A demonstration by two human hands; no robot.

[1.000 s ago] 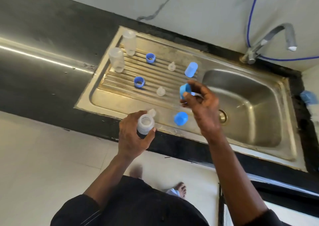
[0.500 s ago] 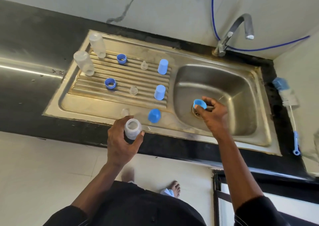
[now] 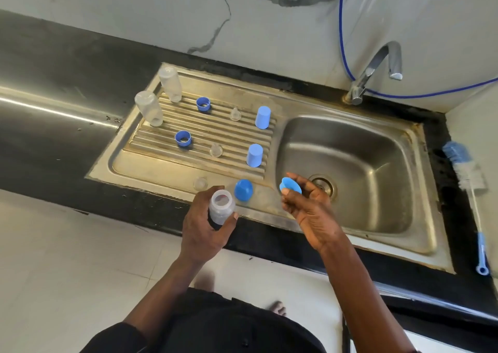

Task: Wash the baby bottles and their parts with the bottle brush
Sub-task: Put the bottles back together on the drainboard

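At the sink's front edge, the left grip (image 3: 204, 226) wraps round an open clear bottle (image 3: 221, 208), held upright over the worktop (image 3: 54, 148) lip. The right grip (image 3: 310, 207) pinches a small blue part (image 3: 290, 186) above the basin (image 3: 377, 218), near the drain (image 3: 322, 185). A loose pinch could drop it there. The brush (image 3: 464, 169) lies well apart on the right, and with both hands full, reaching for it risks a fumble onto the floor.

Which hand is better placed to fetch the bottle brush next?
Right, probably. The bottle brush lies on the counter right of the sink, on the right hand's side; it pinches only a small blue part to drop first. The left hand grips the open bottle, farther away.
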